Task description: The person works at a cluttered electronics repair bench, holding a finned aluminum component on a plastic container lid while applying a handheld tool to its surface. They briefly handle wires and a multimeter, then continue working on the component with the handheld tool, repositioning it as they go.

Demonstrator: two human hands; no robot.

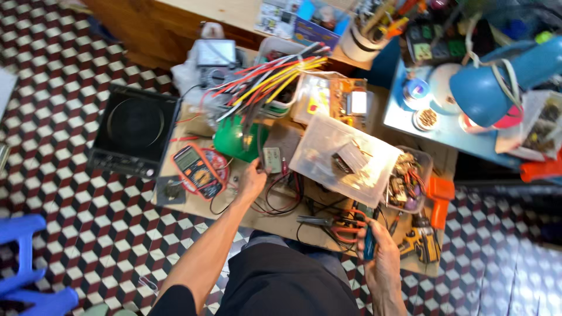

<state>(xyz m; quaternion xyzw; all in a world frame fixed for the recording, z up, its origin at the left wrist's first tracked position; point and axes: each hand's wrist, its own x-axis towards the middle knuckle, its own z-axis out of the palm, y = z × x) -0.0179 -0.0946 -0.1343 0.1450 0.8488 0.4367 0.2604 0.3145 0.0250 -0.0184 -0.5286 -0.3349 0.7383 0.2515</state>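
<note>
Cluttered low workbench (275, 225) over patterned tiles. Our left hand (253, 182) pinches a dark lead (259, 140) beside the small circuit board (272, 159); our right hand (379, 253) grips a blue-handled tool (369, 244), near orange pliers (336, 225). Multimeter (196, 169) lies left of the pinch; work looks mid-course.

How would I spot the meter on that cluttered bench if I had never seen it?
Start at the black induction cooktop on the tiled floor. Just right of it, on the wooden bench's left corner, lies the multimeter, left of the person's left hand. Its orange-edged dark body, grey screen and round dial set it apart.
</note>
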